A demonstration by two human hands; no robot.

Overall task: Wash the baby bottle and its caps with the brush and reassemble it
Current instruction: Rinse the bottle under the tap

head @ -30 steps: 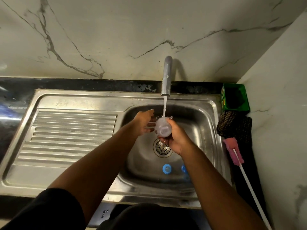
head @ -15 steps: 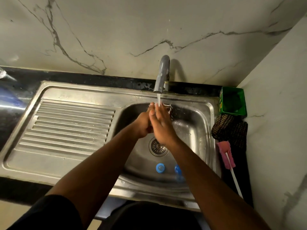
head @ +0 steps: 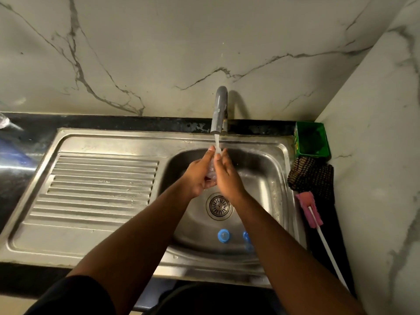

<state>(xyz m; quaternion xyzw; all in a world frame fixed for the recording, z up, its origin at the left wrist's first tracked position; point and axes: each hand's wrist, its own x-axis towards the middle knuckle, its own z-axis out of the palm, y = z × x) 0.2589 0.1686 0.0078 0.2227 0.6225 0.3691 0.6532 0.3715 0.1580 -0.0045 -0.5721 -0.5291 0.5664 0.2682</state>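
Since the earlier frame, the right hand has closed against the left hand; flat fingers sandwich the clear cap at frame centre under the tap stream for rinsing.

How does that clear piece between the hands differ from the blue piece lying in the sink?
The clear cap is see-through and held under the running water; the blue cap is opaque and lies untouched on the sink's floor, nearer the person. The clear cap is mostly hidden by hands; the blue one shows fully. Both are in the basin.

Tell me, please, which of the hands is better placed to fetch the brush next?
Probably the right hand: the brush lies on that side of the sink, while the left hand sits farther across.
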